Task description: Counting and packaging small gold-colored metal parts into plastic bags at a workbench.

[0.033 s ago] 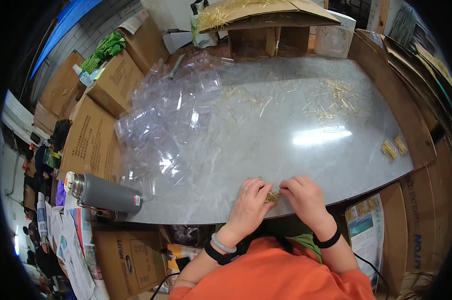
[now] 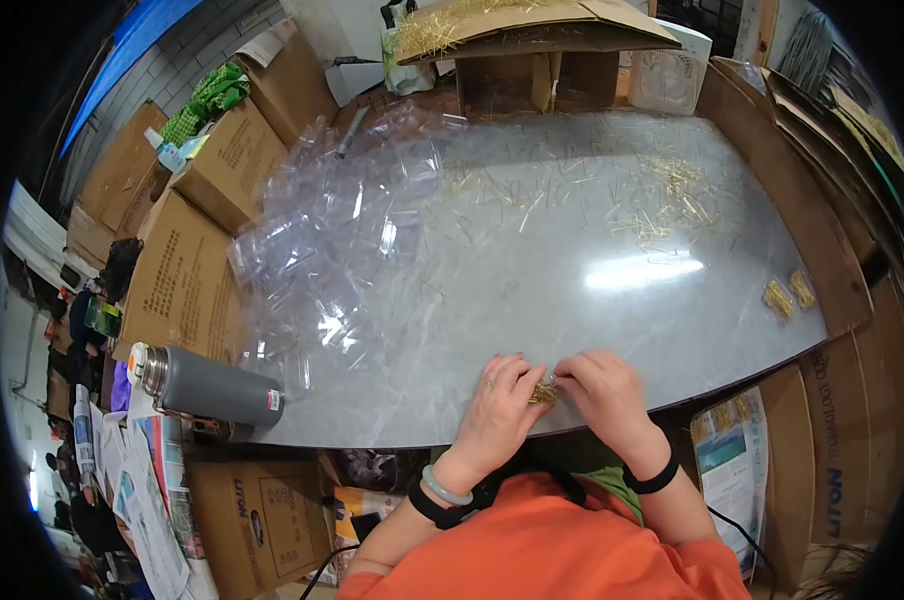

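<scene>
A small gold bundle (image 2: 544,392) is pinched between the fingers of the left hand (image 2: 499,402) and right hand (image 2: 604,393) at the near edge of the counter (image 2: 532,290). Clear boxes (image 2: 337,250) are heaped left; a grey flask (image 2: 212,387) lies beside them.

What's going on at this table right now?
A person in an orange top has both hands at the near edge of a grey table. The left hand and right hand pinch a small bundle of gold pins between them. More loose gold pins lie scattered at the far side, a heap of clear plastic boxes sits to the left, and a grey flask lies at the table's corner.
</scene>
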`<state>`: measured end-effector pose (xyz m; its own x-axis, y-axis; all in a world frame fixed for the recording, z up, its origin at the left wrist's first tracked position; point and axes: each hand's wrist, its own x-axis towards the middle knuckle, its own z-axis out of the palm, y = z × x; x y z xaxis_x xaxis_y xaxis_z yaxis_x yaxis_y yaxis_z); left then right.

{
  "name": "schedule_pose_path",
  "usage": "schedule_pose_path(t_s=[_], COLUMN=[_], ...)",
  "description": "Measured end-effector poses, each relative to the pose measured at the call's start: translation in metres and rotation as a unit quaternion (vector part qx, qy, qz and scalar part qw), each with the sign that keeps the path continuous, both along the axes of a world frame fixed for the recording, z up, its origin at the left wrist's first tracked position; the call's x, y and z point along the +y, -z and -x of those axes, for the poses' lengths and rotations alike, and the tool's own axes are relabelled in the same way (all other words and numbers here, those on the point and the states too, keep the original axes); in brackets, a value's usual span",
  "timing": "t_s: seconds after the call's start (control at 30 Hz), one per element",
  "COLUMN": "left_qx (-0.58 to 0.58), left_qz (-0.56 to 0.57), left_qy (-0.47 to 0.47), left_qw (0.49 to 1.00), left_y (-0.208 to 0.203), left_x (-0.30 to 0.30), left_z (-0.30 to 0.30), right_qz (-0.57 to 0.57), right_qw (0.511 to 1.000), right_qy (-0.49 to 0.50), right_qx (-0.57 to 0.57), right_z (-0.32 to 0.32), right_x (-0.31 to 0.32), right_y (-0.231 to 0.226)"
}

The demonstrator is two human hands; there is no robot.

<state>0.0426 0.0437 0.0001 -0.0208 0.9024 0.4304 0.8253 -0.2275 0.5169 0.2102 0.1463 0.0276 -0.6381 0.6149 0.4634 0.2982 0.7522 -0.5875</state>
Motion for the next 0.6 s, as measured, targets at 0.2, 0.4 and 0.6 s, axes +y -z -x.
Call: schedule_pose_path(t_s=[0.2, 0.4, 0.6], left_qx=[-0.009, -0.004, -0.003], left_qz=[0.009, 0.013, 0.015], left_qy=[-0.008, -0.003, -0.001], left_qw=[1.0, 1.0, 1.0], left_y=[-0.001, -0.002, 0.002], left_x=[-0.001, -0.003, -0.004], left_z=[0.0, 0.001, 0.003], right_qz=[0.108, 0.006, 0.015], right_qw=[0.993, 1.0, 0.999], right_qy=[0.02, 0.013, -0.042], right_qx=[0.034, -0.003, -0.02], right_z=[-0.001, -0.015, -0.013], right_x=[-0.013, -0.024, -0.004], right_y=[-0.001, 0.007, 0.006])
